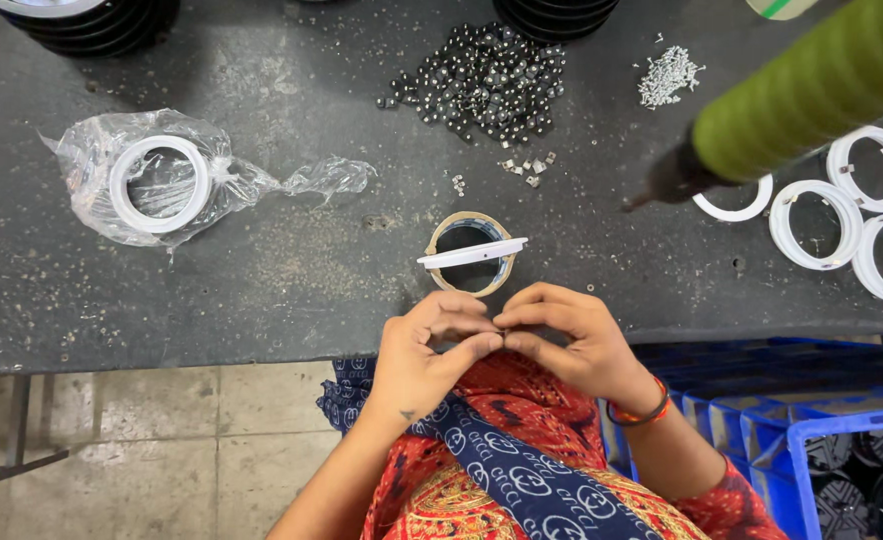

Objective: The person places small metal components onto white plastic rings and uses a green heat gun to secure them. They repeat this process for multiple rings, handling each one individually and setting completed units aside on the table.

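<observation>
Clear plastic bag holding a white ring lies well left of the fingers; just beyond the fingertips a white disc rests on a tape roll; left hand and right hand meet at the table edge, fingertips pinching something too small to tell.

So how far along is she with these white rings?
Several white rings lie at the right; whether finished is unclear. In hand: left hand and right hand pinch something tiny; one ring rests on a tape roll. Left: bagged ring, dark bead pile.
</observation>
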